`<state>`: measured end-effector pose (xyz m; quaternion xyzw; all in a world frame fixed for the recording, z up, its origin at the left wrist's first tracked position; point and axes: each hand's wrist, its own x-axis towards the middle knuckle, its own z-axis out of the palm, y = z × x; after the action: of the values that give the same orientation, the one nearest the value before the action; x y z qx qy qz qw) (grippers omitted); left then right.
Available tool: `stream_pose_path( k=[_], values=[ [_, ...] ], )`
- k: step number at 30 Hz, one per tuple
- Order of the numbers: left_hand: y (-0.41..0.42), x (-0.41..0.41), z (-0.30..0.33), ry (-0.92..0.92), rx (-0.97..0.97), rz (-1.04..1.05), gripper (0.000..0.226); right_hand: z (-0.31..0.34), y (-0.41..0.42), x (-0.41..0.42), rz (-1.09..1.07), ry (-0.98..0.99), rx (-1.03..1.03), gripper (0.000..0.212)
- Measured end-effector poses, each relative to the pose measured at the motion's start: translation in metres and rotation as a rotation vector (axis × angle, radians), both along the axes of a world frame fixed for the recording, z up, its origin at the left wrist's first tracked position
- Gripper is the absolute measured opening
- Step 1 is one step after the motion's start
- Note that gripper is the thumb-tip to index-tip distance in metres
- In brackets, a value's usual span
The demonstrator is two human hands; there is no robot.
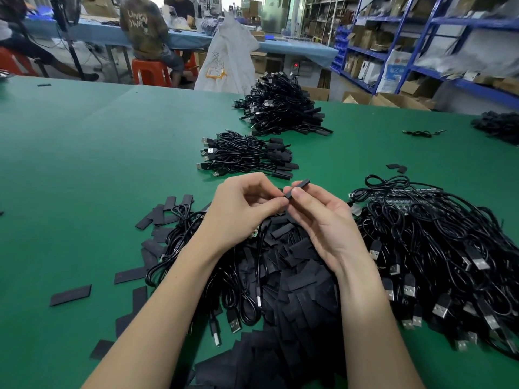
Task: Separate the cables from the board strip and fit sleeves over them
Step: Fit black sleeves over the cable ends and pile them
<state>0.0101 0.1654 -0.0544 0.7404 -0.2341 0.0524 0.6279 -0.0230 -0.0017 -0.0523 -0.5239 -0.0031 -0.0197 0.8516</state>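
Hands meet above a heap of flat black sleeves [295,276] on the green table [84,164]. Right hand [325,220] pinches a short black sleeve [297,188]; left hand [241,209] pinches at its near end. Black USB cables on a board strip [415,200] lie just right.

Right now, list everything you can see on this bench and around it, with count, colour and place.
table: one, green, fills the foreground
sleeve: one, black, pinched between both hands
loose sleeves: many, black, heaped under the arms and scattered to the left
board strip cables: a large pile, black, right of the hands
sleeved cables: a small pile, black, beyond the hands
far cable heap: one, black, further back
white sack: one, behind the table
shelving: blue, back right
left hand: one, at the sleeve's near end
right hand: one, gripping the sleeve
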Motion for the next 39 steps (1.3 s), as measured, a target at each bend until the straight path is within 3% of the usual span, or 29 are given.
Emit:
stream_pose_path(
  k=[7,24,28,32,35,39],
  values=[
    [-0.001,-0.001,0.004,0.016,-0.064,-0.006,0.009,0.004,0.010,0.001,-0.146,-0.127,-0.022,0.035],
    [-0.003,-0.002,0.006,0.052,-0.059,0.011,0.009,0.003,0.015,0.003,-0.205,-0.064,0.035,0.024],
    [-0.002,0.000,0.010,0.173,0.132,-0.045,0.020,0.002,0.008,0.005,-0.254,-0.024,0.149,0.022],
    [0.000,-0.001,0.010,0.175,0.285,-0.091,0.009,0.001,0.000,0.006,-0.309,-0.005,0.170,0.023],
    [-0.007,-0.002,0.013,0.160,0.251,-0.028,0.007,0.001,0.001,0.006,-0.297,-0.006,0.154,0.029],
    [-0.012,0.008,0.029,0.166,0.051,0.053,0.006,0.003,-0.004,0.004,-0.278,-0.025,0.173,0.037]
  ],
)
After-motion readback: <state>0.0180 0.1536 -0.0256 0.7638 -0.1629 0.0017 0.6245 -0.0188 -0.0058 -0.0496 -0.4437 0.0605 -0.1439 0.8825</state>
